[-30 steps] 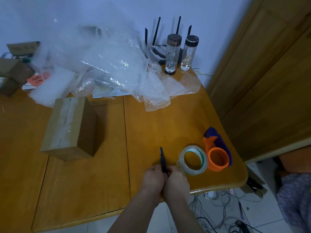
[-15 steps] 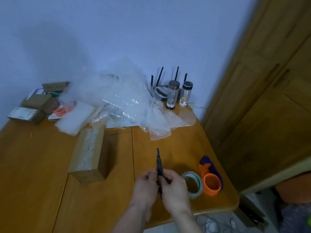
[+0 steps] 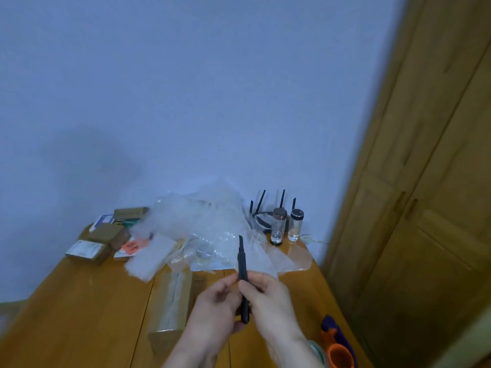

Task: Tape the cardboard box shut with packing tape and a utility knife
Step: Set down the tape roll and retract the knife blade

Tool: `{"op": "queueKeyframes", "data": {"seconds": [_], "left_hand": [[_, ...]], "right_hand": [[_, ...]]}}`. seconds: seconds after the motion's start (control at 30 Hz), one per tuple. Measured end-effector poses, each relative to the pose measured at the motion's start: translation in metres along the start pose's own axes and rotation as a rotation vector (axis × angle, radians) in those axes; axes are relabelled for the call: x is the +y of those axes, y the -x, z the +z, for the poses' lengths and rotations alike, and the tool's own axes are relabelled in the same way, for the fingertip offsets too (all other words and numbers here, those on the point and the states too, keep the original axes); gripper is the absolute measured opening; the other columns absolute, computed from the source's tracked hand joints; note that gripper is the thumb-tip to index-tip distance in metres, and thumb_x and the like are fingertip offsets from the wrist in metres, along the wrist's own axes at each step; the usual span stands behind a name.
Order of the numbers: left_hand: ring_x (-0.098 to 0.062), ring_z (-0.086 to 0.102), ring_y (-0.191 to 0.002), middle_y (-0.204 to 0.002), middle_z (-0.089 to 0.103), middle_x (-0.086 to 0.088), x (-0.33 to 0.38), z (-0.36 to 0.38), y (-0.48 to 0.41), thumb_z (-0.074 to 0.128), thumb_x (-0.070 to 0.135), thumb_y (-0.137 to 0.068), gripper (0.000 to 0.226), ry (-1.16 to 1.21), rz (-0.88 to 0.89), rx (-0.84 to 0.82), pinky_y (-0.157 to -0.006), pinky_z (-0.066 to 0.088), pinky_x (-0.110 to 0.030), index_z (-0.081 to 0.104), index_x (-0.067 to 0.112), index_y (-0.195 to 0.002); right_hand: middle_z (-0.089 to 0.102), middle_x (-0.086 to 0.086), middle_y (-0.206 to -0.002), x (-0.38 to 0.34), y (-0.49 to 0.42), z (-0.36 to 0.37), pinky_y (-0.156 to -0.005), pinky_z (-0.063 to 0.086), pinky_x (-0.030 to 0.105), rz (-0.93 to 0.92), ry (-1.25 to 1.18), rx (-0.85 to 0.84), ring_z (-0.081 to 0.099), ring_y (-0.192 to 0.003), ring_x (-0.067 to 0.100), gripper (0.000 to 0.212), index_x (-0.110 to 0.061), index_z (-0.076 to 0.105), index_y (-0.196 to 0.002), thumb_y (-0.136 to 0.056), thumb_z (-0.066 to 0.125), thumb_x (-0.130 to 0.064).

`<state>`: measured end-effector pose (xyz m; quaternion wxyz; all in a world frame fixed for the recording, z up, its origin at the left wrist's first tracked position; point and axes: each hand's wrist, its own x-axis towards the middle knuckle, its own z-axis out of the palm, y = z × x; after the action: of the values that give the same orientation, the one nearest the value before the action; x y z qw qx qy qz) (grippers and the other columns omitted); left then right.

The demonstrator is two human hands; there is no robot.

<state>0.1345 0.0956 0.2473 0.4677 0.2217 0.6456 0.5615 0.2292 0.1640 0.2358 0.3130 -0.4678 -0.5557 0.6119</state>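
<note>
Both hands, left point(image 3: 212, 306) and right point(image 3: 268, 298), closed around slim black utility knife point(image 3: 243, 272), blade up, right of taped brown cardboard box point(image 3: 171, 301); raised higher than before.

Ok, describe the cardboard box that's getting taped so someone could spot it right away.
On the wooden table, look just left of the hands holding the black utility knife. The cardboard box stands alone there, clear tape along its top seam, unlike the smaller boxes stacked at the far left by the wall.
</note>
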Motion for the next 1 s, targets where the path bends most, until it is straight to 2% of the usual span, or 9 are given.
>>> {"op": "queueKeyframes", "data": {"seconds": [0.13,0.23,0.3,0.4,0.5,0.57,0.67,0.87,1.0], "left_hand": [[-0.026,0.076,-0.08,-0.096,0.076,-0.011,0.031,-0.015,0.027,0.06,0.009,-0.102,0.028,0.039,0.05,-0.014,-0.062,0.062,-0.034,0.073,0.03,-0.115],[-0.018,0.073,-0.06,-0.079,0.07,-0.009,0.052,-0.027,0.044,0.058,-0.006,-0.099,0.038,0.08,0.085,-0.014,-0.073,0.063,-0.047,0.071,0.03,-0.107],[-0.015,0.072,-0.056,-0.08,0.066,-0.011,0.065,-0.034,0.054,0.058,-0.01,-0.098,0.042,0.108,0.131,-0.024,-0.075,0.062,-0.048,0.071,0.029,-0.108],[-0.015,0.073,-0.061,-0.09,0.067,-0.015,0.085,-0.044,0.068,0.058,-0.011,-0.098,0.043,0.109,0.226,-0.024,-0.07,0.065,-0.041,0.071,0.023,-0.122],[-0.018,0.076,-0.071,-0.09,0.076,-0.008,0.102,-0.05,0.081,0.058,-0.008,-0.099,0.044,0.089,0.298,-0.016,-0.067,0.064,-0.033,0.074,0.028,-0.118],[-0.021,0.078,-0.076,-0.086,0.081,-0.003,0.112,-0.052,0.088,0.059,-0.007,-0.099,0.044,0.087,0.334,-0.017,-0.067,0.064,-0.03,0.076,0.03,-0.113],[-0.022,0.079,-0.081,-0.092,0.083,-0.003,0.12,-0.054,0.096,0.059,-0.004,-0.1,0.044,0.074,0.367,-0.012,-0.07,0.064,-0.031,0.076,0.035,-0.112],[-0.027,0.081,-0.086,-0.095,0.083,-0.006,0.129,-0.055,0.101,0.059,-0.004,-0.1,0.044,0.075,0.395,-0.012,-0.07,0.065,-0.03,0.075,0.035,-0.114],[-0.032,0.08,-0.093,-0.094,0.082,-0.006,0.132,-0.058,0.1,0.059,-0.006,-0.099,0.046,0.086,0.396,-0.018,-0.069,0.065,-0.03,0.074,0.035,-0.111]], "right_hand": [[0.082,0.002,-0.096,-0.034,0.017,0.015,-0.09,0.062,0.047,-0.044,-0.049,-0.026,0.079,-0.091,0.018,0.019,-0.013,0.079,-0.102,-0.094,0.064,-0.003],[0.082,0.004,-0.095,-0.059,0.031,0.024,-0.088,0.062,0.049,-0.09,-0.077,-0.042,0.079,-0.089,0.022,0.016,-0.013,0.077,-0.101,-0.094,0.066,-0.004],[0.082,0.007,-0.093,-0.079,0.04,0.03,-0.083,0.063,0.047,-0.133,-0.092,-0.052,0.079,-0.089,0.026,0.014,-0.014,0.077,-0.1,-0.093,0.068,-0.005],[0.082,0.004,-0.087,-0.108,0.052,0.037,-0.066,0.058,0.031,-0.231,-0.058,-0.062,0.078,-0.087,0.021,0.012,-0.018,0.078,-0.092,-0.096,0.068,-0.024],[0.08,0.0,-0.079,-0.135,0.065,0.038,-0.053,0.053,0.015,-0.332,0.011,-0.03,0.074,-0.069,0.006,0.027,-0.018,0.077,-0.086,-0.098,0.063,-0.039],[0.08,0.0,-0.08,-0.147,0.071,0.04,-0.06,0.054,0.019,-0.373,0.031,-0.017,0.074,-0.072,0.008,0.028,-0.018,0.075,-0.085,-0.097,0.063,-0.04],[0.08,0.0,-0.081,-0.159,0.075,0.043,-0.07,0.053,0.024,-0.418,0.04,-0.011,0.075,-0.079,0.011,0.025,-0.019,0.075,-0.084,-0.096,0.065,-0.038],[0.08,-0.004,-0.083,-0.169,0.075,0.045,-0.07,0.051,0.021,-0.434,0.065,-0.018,0.074,-0.081,0.006,0.02,-0.021,0.075,-0.085,-0.096,0.066,-0.035],[0.08,-0.008,-0.088,-0.169,0.074,0.046,-0.072,0.051,0.02,-0.431,0.066,-0.037,0.073,-0.089,0.004,0.014,-0.025,0.076,-0.089,-0.096,0.066,-0.033]]}}
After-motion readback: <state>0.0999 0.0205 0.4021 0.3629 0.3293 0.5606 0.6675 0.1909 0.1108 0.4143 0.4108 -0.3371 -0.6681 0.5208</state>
